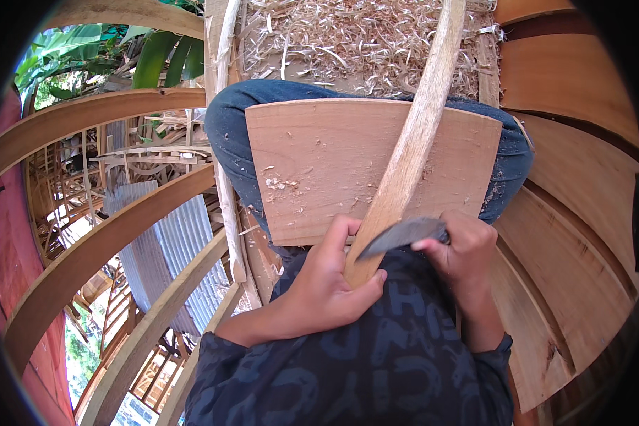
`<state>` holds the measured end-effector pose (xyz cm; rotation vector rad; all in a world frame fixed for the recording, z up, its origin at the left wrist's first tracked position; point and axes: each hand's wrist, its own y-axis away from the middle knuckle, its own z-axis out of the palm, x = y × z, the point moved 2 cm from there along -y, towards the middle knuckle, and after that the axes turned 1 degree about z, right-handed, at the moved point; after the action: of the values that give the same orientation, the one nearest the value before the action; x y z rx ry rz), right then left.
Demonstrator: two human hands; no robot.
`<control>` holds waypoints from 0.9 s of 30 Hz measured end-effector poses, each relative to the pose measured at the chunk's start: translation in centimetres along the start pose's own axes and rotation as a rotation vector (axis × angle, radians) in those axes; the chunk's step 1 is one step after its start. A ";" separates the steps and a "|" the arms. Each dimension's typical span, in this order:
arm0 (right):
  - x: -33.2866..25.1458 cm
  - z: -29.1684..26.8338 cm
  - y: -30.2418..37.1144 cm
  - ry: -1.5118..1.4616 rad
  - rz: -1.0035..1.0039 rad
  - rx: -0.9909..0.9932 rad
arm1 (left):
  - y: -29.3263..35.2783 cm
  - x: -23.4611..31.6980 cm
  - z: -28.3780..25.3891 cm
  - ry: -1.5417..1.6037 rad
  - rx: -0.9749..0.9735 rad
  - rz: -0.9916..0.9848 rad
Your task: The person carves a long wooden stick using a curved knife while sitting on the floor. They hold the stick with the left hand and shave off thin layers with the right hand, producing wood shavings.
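A long pale wooden pole (pixel 413 142) slants from the far right of centre down to my waist. Around its near end my left hand (pixel 337 273) is wrapped, thumb on the near side and fingers on the far side. My right hand (pixel 463 245) is closed on the handle of a knife (pixel 403 236) with a broad, curved grey blade. The blade lies across the pole just beyond my left thumb; whether it cuts into the wood I cannot tell. Under the pole, a flat wooden board (pixel 319 163) rests across my lap, with a few shavings on it. The knife's handle is mostly hidden in my fist.
Curly wood shavings (pixel 362 46) cover the floor beyond my knees. Wide wooden planks (pixel 575 213) rise at the right. Curved wooden beams (pixel 113 266) with open gaps stand at the left, and corrugated metal sheets (pixel 181 255) show below through them.
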<state>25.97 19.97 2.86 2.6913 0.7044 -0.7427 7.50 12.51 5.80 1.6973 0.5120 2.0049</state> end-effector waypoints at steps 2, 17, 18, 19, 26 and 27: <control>4.7 -0.4 -0.8 0.008 0.397 0.143 | 0.8 0.4 -0.4 -0.059 -0.047 -0.038; 1.3 0.1 -1.8 0.015 0.033 0.047 | 0.1 0.7 -0.8 -0.120 -0.006 -0.005; 3.1 0.2 -2.4 0.025 0.207 0.137 | 0.3 0.8 -0.9 -0.115 -0.015 -0.030; 5.2 0.2 -3.0 0.041 0.385 0.223 | 0.5 0.9 -1.1 -0.098 -0.042 -0.018; 3.7 -2.2 -0.9 -0.224 0.374 0.057 | 0.0 0.9 -1.2 -0.054 -0.107 -0.028; 1.4 -1.4 -1.0 -0.207 0.263 0.017 | -0.3 0.9 -1.0 -0.030 -0.115 -0.024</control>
<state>27.09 21.85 3.13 2.6011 0.2891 -0.9398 6.43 13.27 6.21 1.6415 0.3974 1.9508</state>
